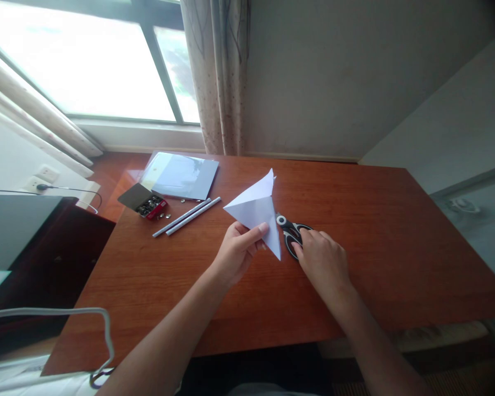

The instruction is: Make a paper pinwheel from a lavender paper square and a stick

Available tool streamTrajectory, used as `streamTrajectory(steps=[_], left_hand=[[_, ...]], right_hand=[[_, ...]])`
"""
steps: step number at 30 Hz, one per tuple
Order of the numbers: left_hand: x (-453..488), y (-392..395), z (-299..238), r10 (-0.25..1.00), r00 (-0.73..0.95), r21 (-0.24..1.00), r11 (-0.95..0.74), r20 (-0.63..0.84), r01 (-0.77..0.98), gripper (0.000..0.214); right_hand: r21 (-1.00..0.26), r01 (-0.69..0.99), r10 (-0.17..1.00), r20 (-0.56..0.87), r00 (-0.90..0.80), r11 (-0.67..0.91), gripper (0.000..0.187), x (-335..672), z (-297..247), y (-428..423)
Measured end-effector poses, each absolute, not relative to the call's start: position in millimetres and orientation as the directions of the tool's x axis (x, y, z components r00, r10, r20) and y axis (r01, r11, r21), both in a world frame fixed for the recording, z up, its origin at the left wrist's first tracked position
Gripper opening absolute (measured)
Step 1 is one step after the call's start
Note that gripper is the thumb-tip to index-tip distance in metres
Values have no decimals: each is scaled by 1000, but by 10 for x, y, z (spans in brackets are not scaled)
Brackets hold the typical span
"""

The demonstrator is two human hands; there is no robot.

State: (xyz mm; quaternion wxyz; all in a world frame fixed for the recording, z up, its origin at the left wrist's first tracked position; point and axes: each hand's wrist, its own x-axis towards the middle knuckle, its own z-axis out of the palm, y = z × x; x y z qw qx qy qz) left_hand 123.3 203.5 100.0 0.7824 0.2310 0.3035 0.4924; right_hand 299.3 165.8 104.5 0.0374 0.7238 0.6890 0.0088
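Head view, left hand point(245, 245): thumb and fingers pinch the folded white paper point(251, 209), at the frame's centre.
Right hand point(324, 256): closed on the handles of the scissors point(287, 224), just right of centre.
Pale rods point(193, 216): two, side by side, left of centre.
Red box point(159, 210): lid up, small metal pieces point(147, 204) inside, farther left.
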Motion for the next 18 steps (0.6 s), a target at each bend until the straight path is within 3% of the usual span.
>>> streamTrajectory(steps=[9,11,12,14,16,18], left_hand=[[1242,2053,979,919,302,662,392,-253,-639,26],[1237,2053,972,923,286,682,384,-258,-622,26],[1234,2050,968,926,278,701,376,-257,-606,27],[1233,2037,959,933,273,755,351,-234,-554,26],[1242,2013,947,932,307,811,327,-191,-486,24],[1261,1985,931,917,369,849,313,-153,-425,24]], right_hand=[[9,998,998,-33,57,-57,12,3031,963,1632],[-53,997,998,12,57,-56,13,3042,1001,1619],[-126,990,996,61,66,-58,15,3046,1034,1616],[-391,919,980,164,117,-44,22,3048,1116,1626],[-728,685,966,166,197,-14,33,3029,1191,1662],[-935,354,971,71,229,-15,40,2988,1231,1722]])
